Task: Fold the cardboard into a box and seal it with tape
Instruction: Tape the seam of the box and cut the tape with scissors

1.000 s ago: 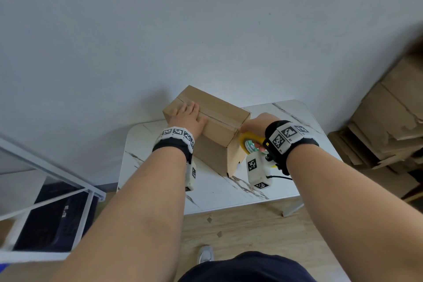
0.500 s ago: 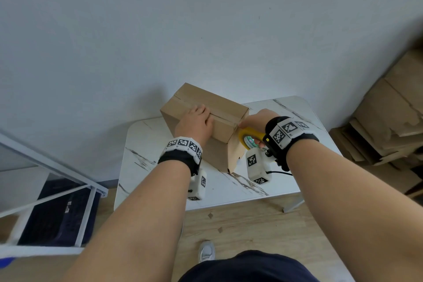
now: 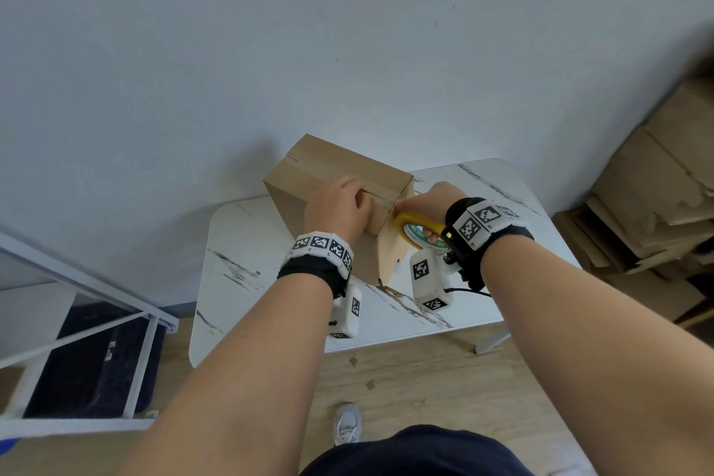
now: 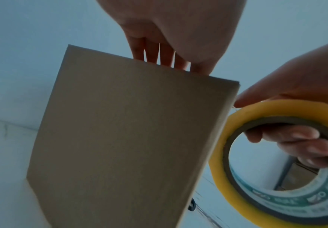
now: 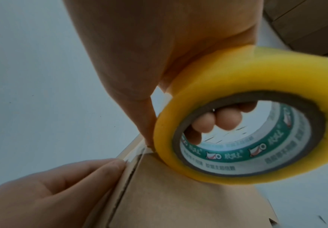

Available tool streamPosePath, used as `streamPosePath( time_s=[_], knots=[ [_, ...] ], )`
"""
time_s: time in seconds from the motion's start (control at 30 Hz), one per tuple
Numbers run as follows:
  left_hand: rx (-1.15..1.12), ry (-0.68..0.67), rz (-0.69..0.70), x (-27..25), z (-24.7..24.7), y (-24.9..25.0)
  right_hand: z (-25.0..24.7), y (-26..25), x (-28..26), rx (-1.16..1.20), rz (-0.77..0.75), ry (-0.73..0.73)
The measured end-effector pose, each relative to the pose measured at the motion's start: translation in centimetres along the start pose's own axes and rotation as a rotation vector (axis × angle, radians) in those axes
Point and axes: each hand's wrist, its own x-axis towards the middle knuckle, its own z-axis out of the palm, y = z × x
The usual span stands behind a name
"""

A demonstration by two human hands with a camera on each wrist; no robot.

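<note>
A brown cardboard box (image 3: 340, 170) stands on the white marble table (image 3: 270, 301), with a tape strip along its top seam. My left hand (image 3: 340, 205) rests on the box top near its right end, fingers (image 5: 100, 168) straight and pressing by the seam edge. My right hand (image 3: 436, 197) grips a yellow tape roll (image 3: 409, 219) at the box's right end; its fingers (image 5: 217, 121) pass through the core while the thumb tip presses at the top corner. In the left wrist view the box side (image 4: 120, 138) fills the centre, the tape roll (image 4: 257, 111) to its right.
A loose flap (image 3: 390, 255) hangs at the box's right end. Flattened cardboard sheets (image 3: 657, 205) are stacked on the floor at the right. A white metal rack (image 3: 96, 305) stands at the left. The wall is close behind the table.
My left hand has slid along the box top from its left part to the right end. The right hand with the tape roll has stayed at the right end.
</note>
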Motion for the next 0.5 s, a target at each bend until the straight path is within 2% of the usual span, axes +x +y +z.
streamPosePath(
  time_s=[0.23,0.5],
  knots=[
    [-0.1,-0.097,-0.159,2.6,0.1,-1.1,0.2,-2.4,0.9,-0.071,-0.095,0.05],
    [-0.087,-0.071,-0.185,3.1,1.4,-1.6,-0.3,-2.0,2.2,0.096,-0.072,0.014]
  ],
)
